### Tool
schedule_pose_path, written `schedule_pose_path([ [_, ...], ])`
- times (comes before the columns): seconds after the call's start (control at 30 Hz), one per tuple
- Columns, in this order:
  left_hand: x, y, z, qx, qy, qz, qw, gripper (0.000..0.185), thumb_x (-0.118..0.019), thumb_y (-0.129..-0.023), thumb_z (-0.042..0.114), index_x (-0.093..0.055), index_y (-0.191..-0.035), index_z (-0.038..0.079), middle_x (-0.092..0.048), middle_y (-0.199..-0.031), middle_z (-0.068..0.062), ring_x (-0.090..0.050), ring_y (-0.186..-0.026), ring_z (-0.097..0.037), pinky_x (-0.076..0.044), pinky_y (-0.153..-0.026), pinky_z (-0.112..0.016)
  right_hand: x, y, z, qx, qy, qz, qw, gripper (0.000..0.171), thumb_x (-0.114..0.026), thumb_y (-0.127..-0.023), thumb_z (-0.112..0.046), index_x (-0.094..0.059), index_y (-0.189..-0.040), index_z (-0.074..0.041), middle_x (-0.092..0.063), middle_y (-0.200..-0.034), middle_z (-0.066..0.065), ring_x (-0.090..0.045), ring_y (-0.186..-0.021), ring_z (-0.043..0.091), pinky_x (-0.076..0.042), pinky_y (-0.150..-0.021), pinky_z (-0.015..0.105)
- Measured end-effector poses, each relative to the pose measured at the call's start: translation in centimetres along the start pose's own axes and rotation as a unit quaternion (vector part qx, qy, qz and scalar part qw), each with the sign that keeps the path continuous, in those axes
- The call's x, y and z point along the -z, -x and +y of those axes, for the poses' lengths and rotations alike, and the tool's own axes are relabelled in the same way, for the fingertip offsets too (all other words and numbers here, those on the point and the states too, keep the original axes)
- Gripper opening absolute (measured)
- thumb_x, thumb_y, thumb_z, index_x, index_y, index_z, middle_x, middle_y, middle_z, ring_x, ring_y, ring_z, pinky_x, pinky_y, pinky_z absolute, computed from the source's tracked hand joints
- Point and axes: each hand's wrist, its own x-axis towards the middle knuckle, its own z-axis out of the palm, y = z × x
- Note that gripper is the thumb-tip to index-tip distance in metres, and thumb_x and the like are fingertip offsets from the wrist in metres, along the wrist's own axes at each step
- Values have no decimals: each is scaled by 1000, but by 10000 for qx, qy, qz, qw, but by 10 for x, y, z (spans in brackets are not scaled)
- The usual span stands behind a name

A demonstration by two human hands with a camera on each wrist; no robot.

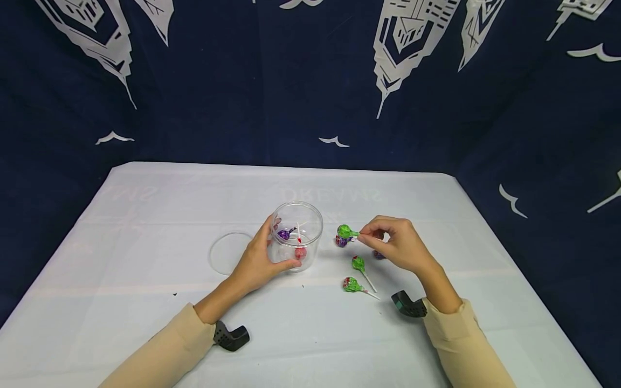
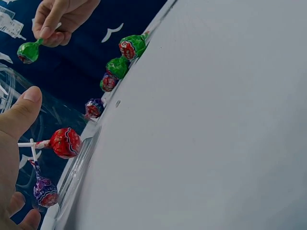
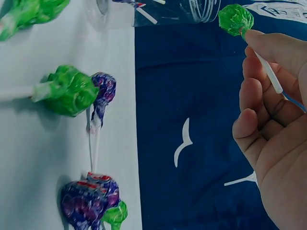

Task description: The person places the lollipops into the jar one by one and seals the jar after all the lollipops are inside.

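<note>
A clear, glossy plastic jar (image 1: pixel 297 233) stands on a table (image 1: pixel 145 215) covered in smooth, matt white cloth, its flat transparent lid (image 1: pixel 229 253) lying beside it. The lollipops, among them the green one (image 1: pixel 345 231) pinched by the right hand (image 1: pixel 398 245), wear crinkled, shiny foil-like wrappers on thin, smooth white sticks. Behind hangs matt navy fabric (image 1: pixel 242 97) printed in white. The sleeves (image 1: pixel 165 350) are soft beige knit.

Head camera looks down over the table (image 1: pixel 145 226); both wrist cameras sit close, sharing the lollipops (image 2: pixel 125 47).
</note>
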Motion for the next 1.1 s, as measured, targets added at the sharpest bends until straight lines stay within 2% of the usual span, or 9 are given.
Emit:
schedule_pose_path([
  [0.5, 0, 0, 0, 16, -27, 13, 10000, 117, -91, -69, 39, -19, -157, 11, -38, -153, -18, -50, -126, -35, -45, -102, -50, -8, -18, -10, 360, -462, 397, 9975, 19, -77, -78, 13, -73, -81, -5, -69, -78, 1, -58, -70, 9, -49, -64, 17],
  [0.83, 0, -2, -2, 32, -27, -30, 10000, 116, -91, -70, 39, -19, -157, 12, -37, -153, -16, -47, -131, -32, -44, -103, -49, -15, -27, -15, 409, -533, 382, 9970, 17, -76, -79, 11, -73, -81, -6, -67, -77, -2, -55, -70, 10, -46, -63, 19],
  [1.1, 1, -2, -2, 50, -9, -45, 10000, 117, -91, -69, 39, -18, -157, 11, -37, -153, -17, -48, -129, -33, -45, -103, -50, -22, -36, -20, 480, -654, 349, 9961, 12, -77, -80, 8, -73, -81, -4, -69, -77, 3, -57, -70, 10, -48, -66, 17],
])
